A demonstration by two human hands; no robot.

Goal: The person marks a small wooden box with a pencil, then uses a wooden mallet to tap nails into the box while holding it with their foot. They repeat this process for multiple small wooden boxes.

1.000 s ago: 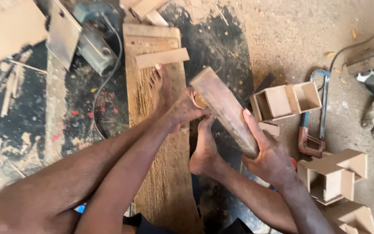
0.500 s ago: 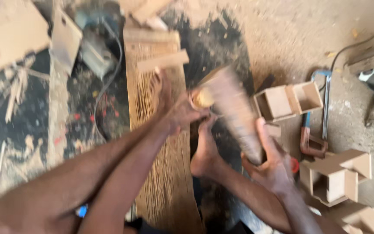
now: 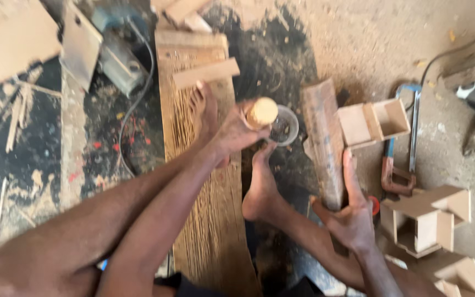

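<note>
Here the person sits on a workshop floor, seen from above, with both bare feet stretched out on and beside a long wooden plank [image 3: 204,220]. The left hand [image 3: 236,132] is closed around a small round object with a tan, cork-like top [image 3: 261,111], holding it just above a clear round container [image 3: 284,125] that sits on the dark, dusty ground. What exactly the tan-topped object is cannot be told through the blur. The right hand [image 3: 352,220] is spread wide, fingers extended, with the index finger lying up along the lower end of a long wooden block [image 3: 322,143]; the thumb reaches toward the block's bottom edge, so the hand steadies the block rather than wrapping it. The block stands tilted, its upper end near the clear container and just beside an open wooden box [image 3: 375,122].

A short flat wood offcut [image 3: 205,73] lies across the plank's far end. A power tool [image 3: 117,60] with a dark cable rests to the left of the plank. A handsaw with a blue frame [image 3: 405,143] lies right of the open box, and more small wooden boxes [image 3: 427,220] are clustered near the right hand. Sawdust and scraps cover the ground.
</note>
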